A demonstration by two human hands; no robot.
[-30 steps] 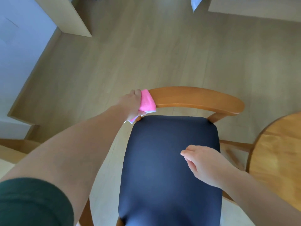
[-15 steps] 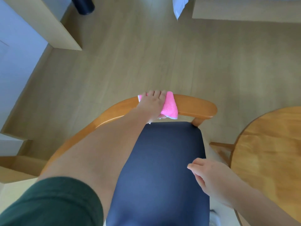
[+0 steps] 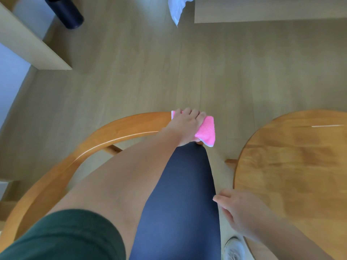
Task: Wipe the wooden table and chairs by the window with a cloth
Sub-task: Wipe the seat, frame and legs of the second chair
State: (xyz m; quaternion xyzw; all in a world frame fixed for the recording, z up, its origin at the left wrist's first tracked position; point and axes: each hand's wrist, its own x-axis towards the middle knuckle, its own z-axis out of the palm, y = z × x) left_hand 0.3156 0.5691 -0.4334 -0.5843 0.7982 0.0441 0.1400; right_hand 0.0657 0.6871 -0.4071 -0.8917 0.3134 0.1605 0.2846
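A wooden chair with a curved backrest (image 3: pixel 112 132) and a dark blue seat (image 3: pixel 184 194) stands below me. My left hand (image 3: pixel 185 126) grips a pink cloth (image 3: pixel 206 131) wrapped over the right end of the backrest, fingers curled over the top. My right hand (image 3: pixel 238 212) hovers beside the seat's right edge with relaxed fingers and holds nothing. The round wooden table (image 3: pixel 294 166) is at the right, close to the chair.
A pale cabinet (image 3: pixel 32 45) stands at the upper left with a dark cylinder (image 3: pixel 65 14) beside it. A white sheet (image 3: pixel 176 10) hangs by a light wooden bed base (image 3: pixel 262 12) at the top. A white shoe (image 3: pixel 234 248) shows on the wood floor.
My left hand has slid the pink cloth along the backrest from its left end to its right end. The view has shifted, and my right hand has dropped lower beside the seat.
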